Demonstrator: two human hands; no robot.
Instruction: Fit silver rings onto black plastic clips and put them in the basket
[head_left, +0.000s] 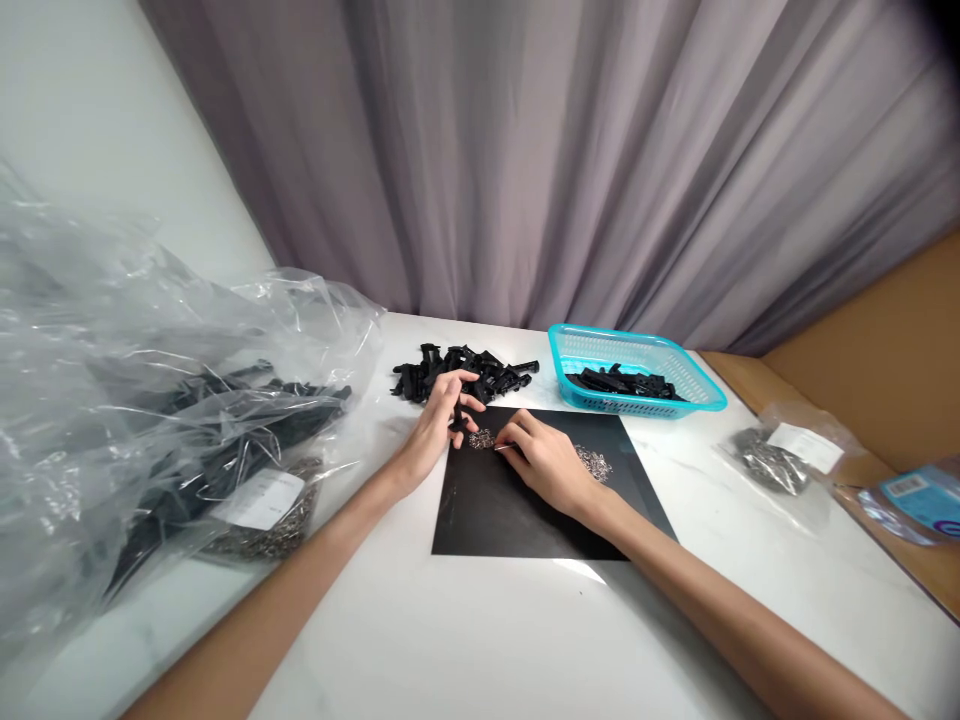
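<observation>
Curling round a small black plastic piece (458, 421), the left hand (431, 432) gripped and half hid it near a flat black sheet's (517, 520) far left corner. The right hand (551, 462) pinched a thin silvery sliver (501, 447), too small to make out. A turquoise perforated plastic basket (712, 398) held black plastic parts (626, 382); a crinkled clear plastic bag (97, 310), cut off at left, blurred its dark contents (225, 425).

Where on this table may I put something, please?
Bare tabletop lies between the forearms, nearer than the black mat, and between the mat and small bag at right. Black parts and a blue basket crowd the far side; clear plastic crowds the left.
</observation>
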